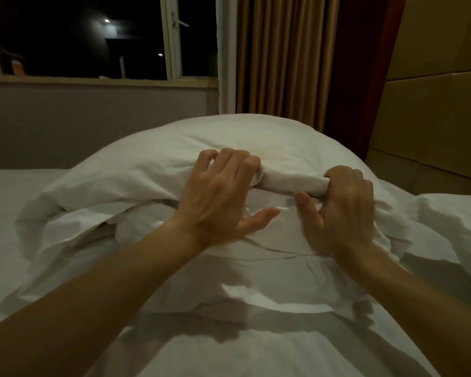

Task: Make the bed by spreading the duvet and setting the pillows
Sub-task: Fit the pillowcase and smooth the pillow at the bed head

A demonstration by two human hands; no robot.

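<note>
White bed (8, 202), sheet smooth at left and in the foreground. Lying on it: a plump white pillow (174, 148) amid bunched white bedding, and a second white pillow (457, 221) at the right edge.

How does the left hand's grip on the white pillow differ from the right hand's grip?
The left hand curls its fingers over a bunched fold of the white pillow, its thumb stretched out below and apart from them. The right hand wraps the same fold at its other end, its thumb raised close to the fingers. The left hand sits slightly higher. Both show their backs to the camera.
</note>
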